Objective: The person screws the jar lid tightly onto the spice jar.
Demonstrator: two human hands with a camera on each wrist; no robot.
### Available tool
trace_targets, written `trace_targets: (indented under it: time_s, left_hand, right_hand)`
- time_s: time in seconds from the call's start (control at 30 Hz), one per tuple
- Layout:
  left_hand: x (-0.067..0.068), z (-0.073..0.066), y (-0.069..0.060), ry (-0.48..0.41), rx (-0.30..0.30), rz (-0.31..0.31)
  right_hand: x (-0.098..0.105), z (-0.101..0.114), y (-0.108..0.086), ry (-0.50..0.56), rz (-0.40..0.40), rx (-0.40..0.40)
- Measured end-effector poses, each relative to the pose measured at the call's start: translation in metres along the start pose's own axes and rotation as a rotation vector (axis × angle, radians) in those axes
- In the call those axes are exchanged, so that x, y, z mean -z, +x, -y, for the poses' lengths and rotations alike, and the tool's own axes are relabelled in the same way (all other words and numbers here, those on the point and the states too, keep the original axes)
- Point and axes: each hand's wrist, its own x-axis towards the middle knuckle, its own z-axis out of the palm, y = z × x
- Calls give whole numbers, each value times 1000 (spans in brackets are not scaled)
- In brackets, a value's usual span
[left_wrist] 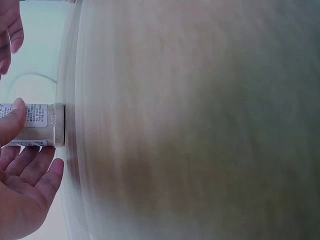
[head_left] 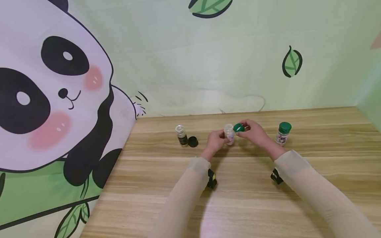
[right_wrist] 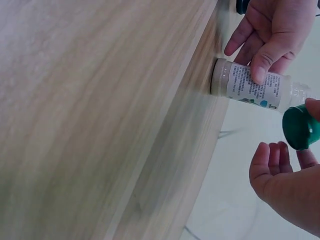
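Note:
My left hand (head_left: pixel 215 142) grips a clear seasoning bottle (head_left: pixel 229 131) that stands upright on the table, its neck bare. In the right wrist view, the thumb and fingers lie around the bottle's printed white label (right_wrist: pixel 250 82). My right hand (head_left: pixel 254 133) pinches a green cap (head_left: pixel 238 128) just right of the bottle's top. The cap's hollow underside shows in the right wrist view, tilted beside the clear neck (right_wrist: pixel 300 92). In the left wrist view, the bottle's base (left_wrist: pixel 59 125) meets the tabletop, and part of the right hand (left_wrist: pixel 11 35) shows at the upper left.
To the left stands an uncapped bottle (head_left: pixel 181 135) with a black label, a black cap (head_left: pixel 193 141) lying beside it. A green-capped bottle (head_left: pixel 282 133) stands at the right. The wooden table (head_left: pixel 247 205) ends at a printed backdrop (head_left: pixel 184 66).

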Motion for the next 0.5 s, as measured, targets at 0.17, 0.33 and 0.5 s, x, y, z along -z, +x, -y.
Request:
trace_targets:
  time_s: [0.17,0.33,0.5]
  left_hand:
    - [-3,2,0,-12,25,9]
    - [-2,3,0,-14,19,8]
    - [0,2,-1,8,-1,-2]
  right_hand:
    - [-3,0,-1,108,14,-3]
    - [-5,3,2,159,20,-7]
    - [-10,8,7,183,20,-16]
